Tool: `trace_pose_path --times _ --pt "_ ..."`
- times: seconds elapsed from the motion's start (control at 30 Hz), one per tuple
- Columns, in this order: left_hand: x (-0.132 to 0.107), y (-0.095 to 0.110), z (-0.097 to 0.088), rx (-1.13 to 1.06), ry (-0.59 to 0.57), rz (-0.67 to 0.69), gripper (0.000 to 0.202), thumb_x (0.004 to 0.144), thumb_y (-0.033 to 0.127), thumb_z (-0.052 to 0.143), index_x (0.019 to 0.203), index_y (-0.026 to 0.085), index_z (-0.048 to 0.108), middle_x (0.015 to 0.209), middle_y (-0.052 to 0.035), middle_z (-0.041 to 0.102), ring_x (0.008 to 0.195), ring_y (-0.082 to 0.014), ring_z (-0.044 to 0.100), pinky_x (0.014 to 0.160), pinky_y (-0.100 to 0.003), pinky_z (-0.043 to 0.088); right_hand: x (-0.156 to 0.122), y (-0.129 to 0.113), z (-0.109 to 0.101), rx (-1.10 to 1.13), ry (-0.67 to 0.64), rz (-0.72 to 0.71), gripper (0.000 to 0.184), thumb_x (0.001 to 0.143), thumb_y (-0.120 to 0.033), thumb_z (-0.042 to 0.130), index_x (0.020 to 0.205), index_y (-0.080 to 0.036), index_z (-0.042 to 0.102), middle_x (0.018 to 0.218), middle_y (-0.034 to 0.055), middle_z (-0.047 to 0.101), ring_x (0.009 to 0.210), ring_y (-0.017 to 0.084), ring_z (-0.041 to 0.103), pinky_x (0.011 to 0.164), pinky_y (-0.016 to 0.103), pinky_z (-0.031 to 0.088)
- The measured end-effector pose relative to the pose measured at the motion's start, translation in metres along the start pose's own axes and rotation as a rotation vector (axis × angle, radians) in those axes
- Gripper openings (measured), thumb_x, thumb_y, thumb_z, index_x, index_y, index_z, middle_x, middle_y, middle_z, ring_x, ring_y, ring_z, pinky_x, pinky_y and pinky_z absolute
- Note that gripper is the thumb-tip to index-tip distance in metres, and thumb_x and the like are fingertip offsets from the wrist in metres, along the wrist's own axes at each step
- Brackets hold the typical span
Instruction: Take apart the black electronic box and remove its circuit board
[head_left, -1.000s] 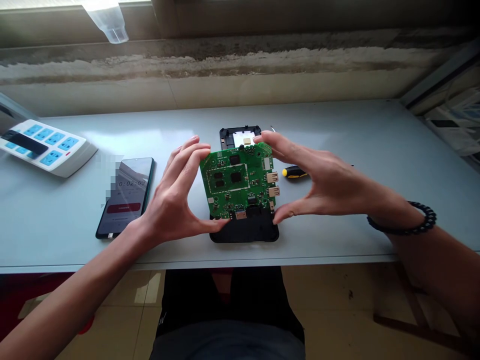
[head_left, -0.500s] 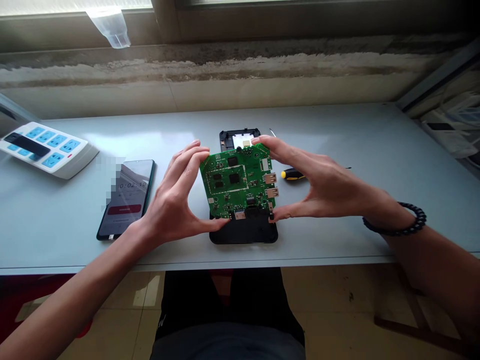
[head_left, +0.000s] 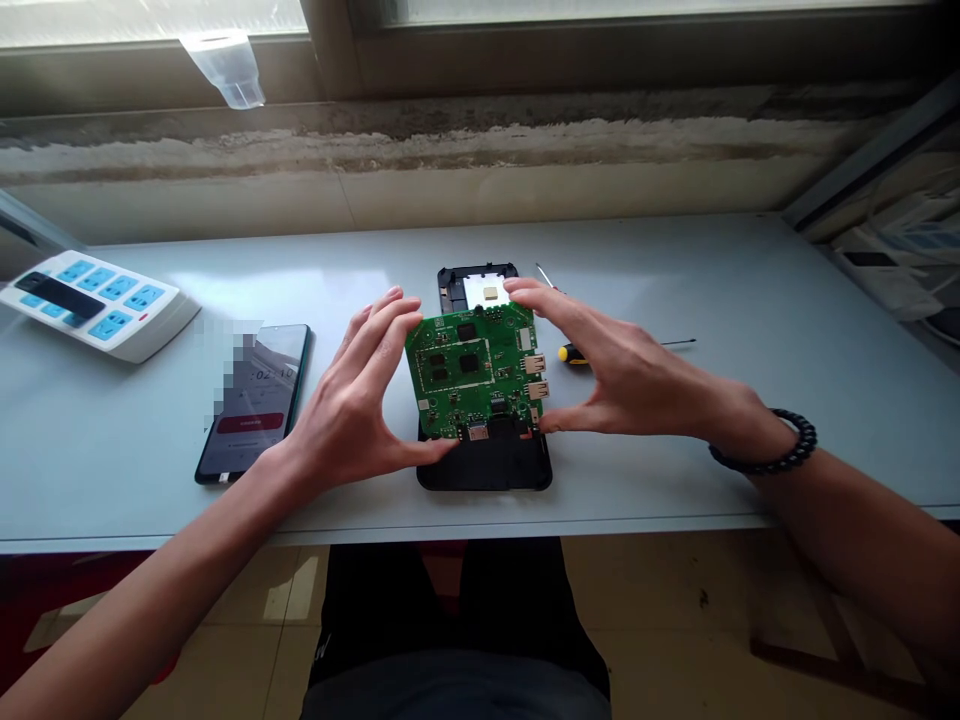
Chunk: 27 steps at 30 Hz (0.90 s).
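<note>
Both my hands hold a green circuit board [head_left: 472,375] by its side edges, fingertips on the rim. My left hand [head_left: 352,410] grips the left edge and my right hand [head_left: 622,370] the right edge, where two USB ports face right. The board's lower edge overlaps a black plastic case half [head_left: 487,465], and I cannot tell if they touch. Above the board lies a black frame [head_left: 461,285] with a pale insert. A yellow-and-black screwdriver [head_left: 574,353] lies just beyond my right hand, its shaft pointing right.
The pale blue table [head_left: 712,270] ends at a front edge near my lap. A phone [head_left: 255,405] showing a timer lies left of my left hand. Further left stands a white power strip [head_left: 97,305] with blue sockets. A thin metal tool tip [head_left: 545,276] shows behind my right fingers.
The board looks slightly smaller and sits a little lower against the black case. My right hand and its wrist bracelet have shifted left, and the whole view has tilted slightly.
</note>
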<state>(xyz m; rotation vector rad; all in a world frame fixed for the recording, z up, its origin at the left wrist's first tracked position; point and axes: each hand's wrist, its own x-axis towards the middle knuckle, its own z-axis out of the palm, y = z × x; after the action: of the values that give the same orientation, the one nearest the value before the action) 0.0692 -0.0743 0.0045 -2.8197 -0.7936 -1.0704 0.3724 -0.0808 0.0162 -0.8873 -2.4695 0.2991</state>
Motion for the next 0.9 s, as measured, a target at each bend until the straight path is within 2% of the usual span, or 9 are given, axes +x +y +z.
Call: trace_pose_path --times 0.2,0.33,0.43,0.57,0.73,0.9 --pt "-0.0007 -0.0001 -0.0021 -0.034 -0.026 -0.009 0.1 0.073 0.044 0.09 0.153 0.016 0.038 0.153 -0.0257 0.052 0.149 -0.0452 0.044 0.118 -0.067 0.044 0.0008 0.0015 0.0026 0.009 0.042 -0.053 0.108 0.076 -0.062 0.081 0.163 -0.024 0.028 0.163 0.0177 0.041 0.15 0.038 0.043 0.119 0.063 0.045" --pt "0.0009 0.0015 -0.0049 -0.098 -0.043 -0.042 0.099 0.069 0.046 0.092 0.15 0.02 0.041 0.152 -0.0226 0.054 0.147 -0.0437 0.047 0.117 -0.066 0.047 -0.0002 0.0007 -0.0004 0.042 0.037 -0.053 0.111 0.074 -0.059 0.084 0.164 -0.023 0.029 0.16 0.0164 0.046 0.148 0.036 0.048 0.12 0.06 0.045" --pt "0.0022 0.0028 -0.0055 -0.136 -0.034 -0.054 0.098 0.067 0.047 0.092 0.148 0.018 0.045 0.15 -0.0236 0.056 0.144 -0.0424 0.052 0.116 -0.064 0.049 -0.0011 -0.001 -0.0031 0.054 0.016 -0.02 0.113 0.074 -0.06 0.083 0.164 -0.023 0.027 0.16 0.0162 0.046 0.145 0.037 0.051 0.118 0.06 0.048" --pt "0.0033 0.0037 -0.0053 -0.142 -0.023 -0.06 0.096 0.066 0.045 0.092 0.145 0.014 0.048 0.147 -0.0266 0.058 0.14 -0.0423 0.055 0.115 -0.062 0.05 -0.0019 -0.0016 -0.0039 0.048 0.032 -0.05 0.115 0.073 -0.06 0.083 0.165 -0.02 0.026 0.161 0.0173 0.044 0.146 0.038 0.05 0.117 0.06 0.048" --pt "0.0029 0.0027 -0.0065 -0.158 -0.012 -0.057 0.097 0.066 0.047 0.092 0.147 0.017 0.048 0.146 -0.0233 0.06 0.14 -0.0415 0.056 0.114 -0.062 0.052 -0.0011 -0.0011 -0.0035 0.05 0.03 -0.076 0.125 0.068 -0.064 0.085 0.167 -0.024 0.02 0.164 0.0151 0.04 0.148 0.038 0.046 0.12 0.06 0.046" --pt "0.0 0.0009 -0.0058 -0.272 -0.016 -0.103 0.094 0.068 0.047 0.09 0.148 0.019 0.049 0.148 -0.0215 0.058 0.142 -0.0416 0.053 0.118 -0.063 0.048 0.0017 -0.0056 -0.0048 0.096 -0.002 0.0 0.121 0.068 -0.066 0.083 0.166 -0.031 0.021 0.163 0.0131 0.042 0.146 0.04 0.048 0.122 0.064 0.043"
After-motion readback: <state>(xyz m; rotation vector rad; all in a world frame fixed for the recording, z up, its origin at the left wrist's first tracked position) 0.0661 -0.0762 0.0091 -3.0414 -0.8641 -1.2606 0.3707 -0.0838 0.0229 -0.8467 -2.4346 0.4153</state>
